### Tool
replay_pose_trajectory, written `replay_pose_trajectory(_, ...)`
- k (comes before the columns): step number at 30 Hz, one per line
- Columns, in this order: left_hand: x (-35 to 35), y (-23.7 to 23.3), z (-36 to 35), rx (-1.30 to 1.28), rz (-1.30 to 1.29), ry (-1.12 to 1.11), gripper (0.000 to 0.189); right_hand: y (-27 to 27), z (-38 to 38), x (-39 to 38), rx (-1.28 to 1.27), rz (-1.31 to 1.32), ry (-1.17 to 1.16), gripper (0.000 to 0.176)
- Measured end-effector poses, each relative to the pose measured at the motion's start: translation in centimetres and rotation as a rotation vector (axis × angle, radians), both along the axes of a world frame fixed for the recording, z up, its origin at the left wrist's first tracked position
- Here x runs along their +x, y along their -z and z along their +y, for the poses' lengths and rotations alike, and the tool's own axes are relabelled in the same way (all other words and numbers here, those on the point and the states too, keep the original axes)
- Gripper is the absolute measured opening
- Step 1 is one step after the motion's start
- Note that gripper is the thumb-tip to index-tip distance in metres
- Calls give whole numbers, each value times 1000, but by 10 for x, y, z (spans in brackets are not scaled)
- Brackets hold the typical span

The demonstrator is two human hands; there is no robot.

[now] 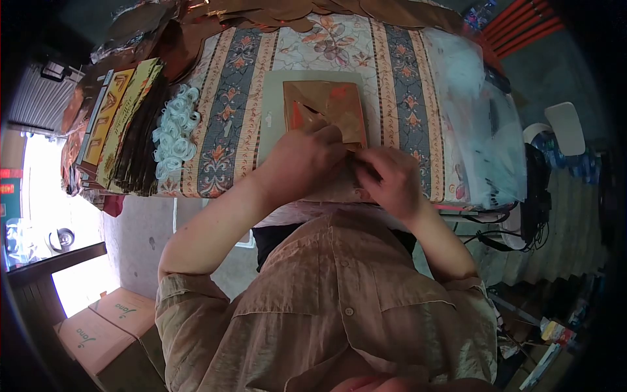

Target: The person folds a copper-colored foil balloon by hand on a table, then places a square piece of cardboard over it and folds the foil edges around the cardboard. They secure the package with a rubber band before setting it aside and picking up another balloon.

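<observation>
A flat rectangular brown packet (323, 98) with orange-red patches and a glossy surface lies on a pale grey-green board (272, 140) in front of me. My left hand (307, 157) reaches over its near part, fingers bent and closed at the near edge. Close beside it, my right hand (392, 176) pinches the near right corner of the same brown sheet material. The fingertips of both hands almost meet there, and they partly hide the near edge.
To the left are a heap of coiled white cords (175, 134) and a stack of yellow and brown folded pieces (127, 124). Clear plastic bags (480, 130) cover the table's right side. Brown sheets (274, 14) line the far edge. Cardboard boxes (108, 330) stand lower left.
</observation>
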State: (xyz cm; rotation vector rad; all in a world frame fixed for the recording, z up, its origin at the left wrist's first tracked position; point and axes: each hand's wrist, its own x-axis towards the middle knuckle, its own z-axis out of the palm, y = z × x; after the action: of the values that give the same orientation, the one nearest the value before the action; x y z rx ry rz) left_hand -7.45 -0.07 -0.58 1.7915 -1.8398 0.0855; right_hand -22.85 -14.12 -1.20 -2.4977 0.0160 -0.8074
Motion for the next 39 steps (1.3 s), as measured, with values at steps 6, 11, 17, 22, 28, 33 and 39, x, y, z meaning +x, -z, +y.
replay_pose_trajectory(6, -3, 0, 0, -8, 41, -40, 8, -9, -3, -23, -255, 75, -98, 22)
replay_pose_trajectory(11, -4, -1, -1, -11, 68, -52, 8, -8, 1, -20, -346, 76, -79, 26)
replay_pose_trajectory(17, -4, -5, 0, 4, 83, -41, 9, -4, 0, -19, -372, 102, -56, 33)
replay_pose_trajectory(22, -2, -2, 0, 0, 86, -28, 9, -4, 0, -18, -375, 122, -53, 35)
replay_pose_trajectory(28, -2, -4, 4, 44, 108, -19, 11, -5, 2, -17, -387, 154, -54, 35)
replay_pose_trajectory(33, -2, -8, 6, 5, 135, -2, 19, -4, 1, -15, -362, 148, -82, 32)
replay_pose_trajectory(39, -7, -5, 3, -23, 115, -51, 25, -5, -1, -15, -333, 182, -102, 25)
